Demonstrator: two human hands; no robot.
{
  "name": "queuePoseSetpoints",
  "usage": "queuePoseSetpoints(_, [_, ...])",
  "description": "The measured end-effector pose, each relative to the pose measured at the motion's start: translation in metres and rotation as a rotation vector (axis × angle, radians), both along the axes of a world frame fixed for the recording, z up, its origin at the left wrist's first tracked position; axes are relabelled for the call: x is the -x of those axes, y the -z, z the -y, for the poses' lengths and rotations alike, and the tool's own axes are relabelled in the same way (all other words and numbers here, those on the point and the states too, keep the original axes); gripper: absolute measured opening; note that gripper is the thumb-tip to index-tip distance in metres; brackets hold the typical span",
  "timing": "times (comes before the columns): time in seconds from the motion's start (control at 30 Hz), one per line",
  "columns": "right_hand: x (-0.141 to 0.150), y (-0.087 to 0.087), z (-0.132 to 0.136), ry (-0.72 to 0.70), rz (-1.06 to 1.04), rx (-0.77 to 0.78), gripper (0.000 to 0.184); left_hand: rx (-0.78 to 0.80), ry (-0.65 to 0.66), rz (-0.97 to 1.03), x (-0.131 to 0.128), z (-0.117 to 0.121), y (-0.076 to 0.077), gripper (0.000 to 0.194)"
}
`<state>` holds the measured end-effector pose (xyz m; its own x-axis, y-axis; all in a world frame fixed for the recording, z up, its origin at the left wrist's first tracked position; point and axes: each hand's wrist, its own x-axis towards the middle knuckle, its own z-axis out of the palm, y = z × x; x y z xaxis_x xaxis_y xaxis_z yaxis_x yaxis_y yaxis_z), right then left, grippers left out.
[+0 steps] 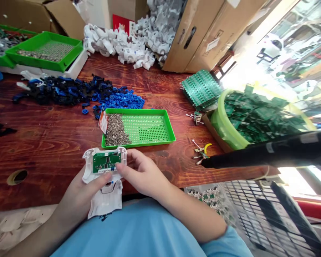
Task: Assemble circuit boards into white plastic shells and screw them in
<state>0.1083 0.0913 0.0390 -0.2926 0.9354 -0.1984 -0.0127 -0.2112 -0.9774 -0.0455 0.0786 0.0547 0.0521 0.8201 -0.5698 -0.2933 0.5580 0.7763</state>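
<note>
We hold one shell, near left at the table: left hand closed round it, right hand pinching its right side, board seemingly being seated, further pressing wanting steadiness.

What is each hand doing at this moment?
Left hand: closed on the white housing.
Right hand: fingers at the housing's edge, thumb on the green circuit board.

A shallow green plastic tray is sitting mid-table, holding small metal screws at its left end. Blue ring-shaped plastic parts are lying beyond it to the left, and a round yellow-green plastic tub heaped with green circuit boards is standing to the right.
</note>
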Motion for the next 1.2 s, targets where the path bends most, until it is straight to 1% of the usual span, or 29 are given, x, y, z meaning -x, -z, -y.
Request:
queuePoseSetpoints(0.17, [0.006, -0.003, -0.002, -0.001, 0.139, 0.008, 0.028, -0.066, 0.019, -0.175, 0.007, 0.002, 0.004, 0.048])
queuePoseSetpoints(0.3, [0.009, -0.006, -0.004, 0.017, 0.198, -0.034, 0.021, -0.103, 0.009, -0.206, 0.011, 0.004, 0.011, 0.055])
queuePoseSetpoints(0.47, [0.014, 0.0, -0.009, -0.009, 0.149, -0.026, 0.018, -0.172, -0.03, -0.209, 0.013, 0.004, 0.017, 0.055])
queuePoseSetpoints(0.53, [0.017, 0.0, -0.012, -0.038, 0.168, -0.039, 0.018, -0.186, -0.05, -0.182, 0.015, 0.002, 0.018, 0.05])
queuePoseSetpoints(0.63, [0.017, -0.011, -0.024, -0.17, 0.257, -0.116, 0.022, -0.124, -0.09, -0.058, 0.022, -0.003, 0.016, 0.036])
queuePoseSetpoints(0.7, [0.012, -0.025, -0.043, -0.242, 0.424, -0.21, 0.027, -0.019, -0.133, 0.085, 0.03, -0.006, 0.013, 0.033])
queuePoseSetpoints(0.73, [0.008, -0.033, -0.057, -0.239, 0.533, -0.26, 0.028, 0.044, -0.16, 0.149, 0.035, -0.008, 0.012, 0.033])
queuePoseSetpoints(0.77, [0.004, -0.039, -0.074, -0.191, 0.707, -0.329, 0.026, 0.103, -0.186, 0.202, 0.041, -0.01, 0.011, 0.033])
queuePoseSetpoints(0.8, [-0.001, -0.044, -0.094, -0.099, 0.833, -0.366, 0.023, 0.147, -0.208, 0.242, 0.046, -0.011, 0.01, 0.034])
queuePoseSetpoints(0.87, [-0.008, -0.048, -0.138, 0.041, 1.008, -0.394, 0.023, 0.184, -0.222, 0.292, 0.057, -0.011, 0.009, 0.036])
queuePoseSetpoints(0.9, [-0.011, -0.047, -0.16, 0.075, 1.085, -0.396, 0.022, 0.185, -0.218, 0.313, 0.062, -0.01, 0.009, 0.038])
queuePoseSetpoints(0.93, [-0.012, -0.044, -0.181, 0.072, 1.145, -0.396, 0.02, 0.181, -0.212, 0.336, 0.066, -0.009, 0.009, 0.04])
queuePoseSetpoints(1.0, [-0.01, -0.035, -0.216, 0.023, 1.235, -0.38, 0.022, 0.185, -0.202, 0.386, 0.072, -0.006, 0.01, 0.045])
queuePoseSetpoints(1.03, [-0.008, -0.03, -0.229, 0.001, 1.272, -0.369, 0.024, 0.194, -0.201, 0.42, 0.074, -0.005, 0.01, 0.045])
queuePoseSetpoints(1.1, [-0.003, -0.02, -0.246, -0.032, 1.331, -0.345, 0.027, 0.198, -0.197, 0.499, 0.077, -0.002, 0.009, 0.042])
queuePoseSetpoints(1.2, [0.003, -0.007, -0.257, -0.056, 1.38, -0.31, 0.029, 0.154, -0.172, 0.578, 0.078, 0.001, 0.008, 0.04])
